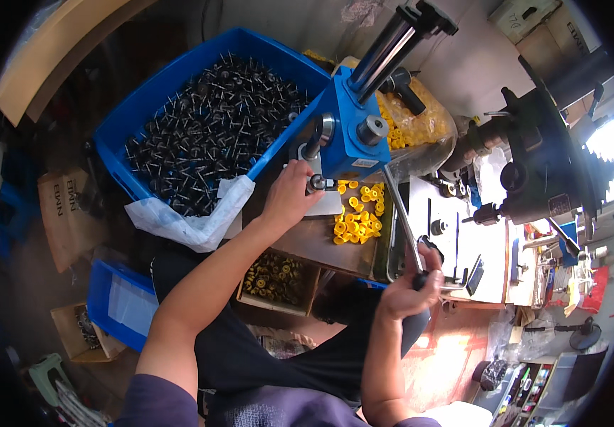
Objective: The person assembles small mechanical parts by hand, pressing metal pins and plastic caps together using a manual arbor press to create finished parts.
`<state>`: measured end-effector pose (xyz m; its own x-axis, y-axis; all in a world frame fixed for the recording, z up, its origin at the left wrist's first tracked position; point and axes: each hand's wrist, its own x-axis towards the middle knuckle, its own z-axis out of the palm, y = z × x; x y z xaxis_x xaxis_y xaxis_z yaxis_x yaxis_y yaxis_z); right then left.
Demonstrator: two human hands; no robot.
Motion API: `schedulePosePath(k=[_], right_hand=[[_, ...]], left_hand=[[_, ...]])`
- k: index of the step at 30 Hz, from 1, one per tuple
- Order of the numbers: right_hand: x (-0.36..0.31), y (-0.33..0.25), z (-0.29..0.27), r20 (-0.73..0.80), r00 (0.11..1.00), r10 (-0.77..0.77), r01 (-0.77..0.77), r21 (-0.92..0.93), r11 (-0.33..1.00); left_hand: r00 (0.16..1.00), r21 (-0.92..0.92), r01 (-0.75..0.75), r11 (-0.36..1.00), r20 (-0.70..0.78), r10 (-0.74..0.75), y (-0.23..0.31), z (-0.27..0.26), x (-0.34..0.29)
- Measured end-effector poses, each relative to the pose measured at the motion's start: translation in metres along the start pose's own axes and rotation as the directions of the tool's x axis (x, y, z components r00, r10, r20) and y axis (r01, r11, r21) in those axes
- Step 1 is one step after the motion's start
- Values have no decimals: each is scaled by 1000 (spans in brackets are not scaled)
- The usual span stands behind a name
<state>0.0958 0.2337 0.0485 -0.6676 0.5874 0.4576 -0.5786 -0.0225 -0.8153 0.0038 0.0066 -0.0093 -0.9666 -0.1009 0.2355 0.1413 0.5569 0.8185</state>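
A blue hand-operated press (348, 135) with a steel column stands at the edge of the workbench. My left hand (289, 191) is closed beneath its ram, with its fingertips around a small dark metal part (315, 183) that has a shiny round end. The fingers hide most of that part. Low on the right, my right hand (410, 293) is closed around the black knob of the press's long lever (402, 220), which slants down toward me. Loose yellow plastic caps (355, 224) lie on the bench, just right of my left hand.
At left, a large blue bin (118, 174) holds many black parts with thin metal shafts. An open box (278, 306) of small yellow-and-dark pieces sits below the bench edge. Behind the press is a bag of yellow parts (428, 117). A dark drill press (535, 156) stands to the right.
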Motion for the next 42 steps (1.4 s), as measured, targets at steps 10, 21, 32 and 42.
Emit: schedulePosePath(k=[10,21,32,42], right_hand=[[-41,97,-35,141,976,165,-146,-135,980],[-7,8,-21,196,978,68,0,-325,946],[-29,40,-27,153,969,193,-137,-318,938],[-35,98,-39,275,952,137,-64,-258,964]], left_hand=[[999,64,-39,997,-21,41,-3,9,3],[998,167,-27,986,-56,37,2,9,2],[988,270,-63,961,-119,98,3,8,-4],[992,50,-94,994,-74,98,-9,9,-4]])
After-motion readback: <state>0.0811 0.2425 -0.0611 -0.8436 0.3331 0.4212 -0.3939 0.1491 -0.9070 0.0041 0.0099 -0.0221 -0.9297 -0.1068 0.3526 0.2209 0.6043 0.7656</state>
